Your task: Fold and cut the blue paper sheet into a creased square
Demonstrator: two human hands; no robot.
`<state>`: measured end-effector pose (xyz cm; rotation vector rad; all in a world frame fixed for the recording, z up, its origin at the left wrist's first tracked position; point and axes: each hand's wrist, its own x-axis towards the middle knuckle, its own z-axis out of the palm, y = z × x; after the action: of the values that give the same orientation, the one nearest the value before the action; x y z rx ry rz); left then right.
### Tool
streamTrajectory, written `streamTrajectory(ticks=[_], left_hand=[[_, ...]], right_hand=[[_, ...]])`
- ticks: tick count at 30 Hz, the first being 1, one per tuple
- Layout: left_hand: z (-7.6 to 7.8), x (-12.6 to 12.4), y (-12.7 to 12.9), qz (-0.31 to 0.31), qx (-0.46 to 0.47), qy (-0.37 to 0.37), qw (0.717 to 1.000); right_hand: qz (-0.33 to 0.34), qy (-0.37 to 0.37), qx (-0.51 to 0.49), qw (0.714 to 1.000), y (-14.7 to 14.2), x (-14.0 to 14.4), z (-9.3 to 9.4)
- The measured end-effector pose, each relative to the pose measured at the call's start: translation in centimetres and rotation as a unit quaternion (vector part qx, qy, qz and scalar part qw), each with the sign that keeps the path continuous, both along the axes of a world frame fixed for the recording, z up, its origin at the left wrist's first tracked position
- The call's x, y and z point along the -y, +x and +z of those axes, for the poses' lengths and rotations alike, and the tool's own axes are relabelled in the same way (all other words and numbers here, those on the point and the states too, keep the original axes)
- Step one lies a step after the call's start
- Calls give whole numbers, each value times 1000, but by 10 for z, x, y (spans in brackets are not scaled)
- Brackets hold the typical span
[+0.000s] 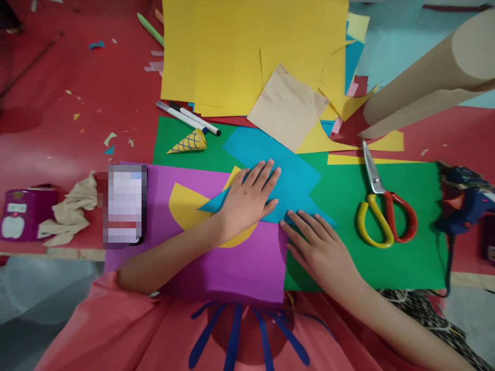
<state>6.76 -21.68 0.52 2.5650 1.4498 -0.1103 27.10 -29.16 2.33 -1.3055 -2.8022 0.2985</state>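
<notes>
A jagged-edged sheet of blue paper [288, 178] lies across purple paper [240, 268] and green paper [332, 268]. My left hand [251, 193] rests flat on the blue sheet, fingers spread and pointing away from me. Beneath that hand and the sheet's left tip, a yellow paper cutout [183, 206] with a rounded outline is partly covered. My right hand [315, 239] has its fingers stretched out, fingertips at the near edge of the blue paper. Left of the blue sheet sits a small yellow paper cone [189, 142] with a dark criss-cross pattern.
Scissors [377, 201] with one yellow and one red handle lie at right, near a glue gun [467, 208]. Pens [185, 117], a tan paper square [288, 108] and yellow sheets [251, 46] are beyond. A brown paper roll [421, 72] leans far right; a phone [126, 206] lies left.
</notes>
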Motion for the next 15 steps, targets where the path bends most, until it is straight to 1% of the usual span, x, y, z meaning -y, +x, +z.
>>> streamTrajectory(ticks=[6, 10, 13, 15], left_hand=[[0, 1, 0, -1, 2, 3, 1000], [-1, 1, -1, 0, 4, 3, 1000], [-1, 2, -1, -2, 3, 4, 1000], [-2, 2, -1, -3, 3, 7, 1000]], right_hand=[[-15, 14, 61, 998, 26, 15, 7], [-24, 31, 79, 996, 42, 23, 11], [-36, 40, 86, 995, 48, 21, 15], [-48, 46, 83, 994, 47, 15, 18]])
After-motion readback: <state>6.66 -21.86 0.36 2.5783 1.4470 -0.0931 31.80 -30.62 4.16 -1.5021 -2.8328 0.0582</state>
